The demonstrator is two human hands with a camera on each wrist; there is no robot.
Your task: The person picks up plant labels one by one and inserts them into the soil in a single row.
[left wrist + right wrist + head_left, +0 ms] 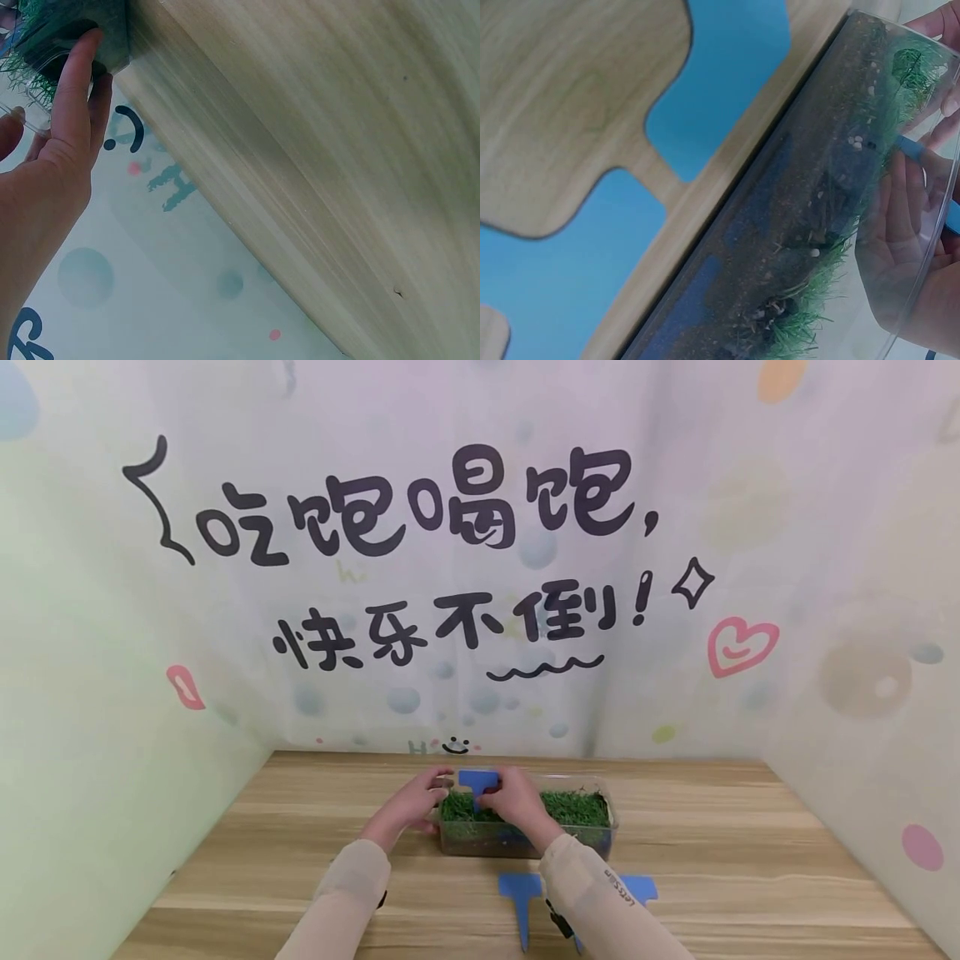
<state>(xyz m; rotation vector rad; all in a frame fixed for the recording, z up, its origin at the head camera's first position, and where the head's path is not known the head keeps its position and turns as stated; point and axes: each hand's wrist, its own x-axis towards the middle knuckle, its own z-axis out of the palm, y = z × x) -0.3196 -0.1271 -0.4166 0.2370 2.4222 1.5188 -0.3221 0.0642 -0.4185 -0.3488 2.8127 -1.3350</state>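
A clear plastic box [525, 848] of dark soil and green grass [573, 808] stands on the table. At its left end my left hand [408, 806] holds the box, with the fingers lying along the outside of the wall in the left wrist view. My right hand [521, 802] reaches over the near side and pinches a blue T-shaped plant label [474, 778]. That label stands upright at the left part of the grass, wide head up. Its lower tip is hidden in the grass.
Two more blue plant labels lie on the table in front of the box: one label [521, 887], and another label [640, 887] partly covered by my right sleeve. The wooden table [720, 860] ends at a printed cloth wall [480, 710] close behind the box.
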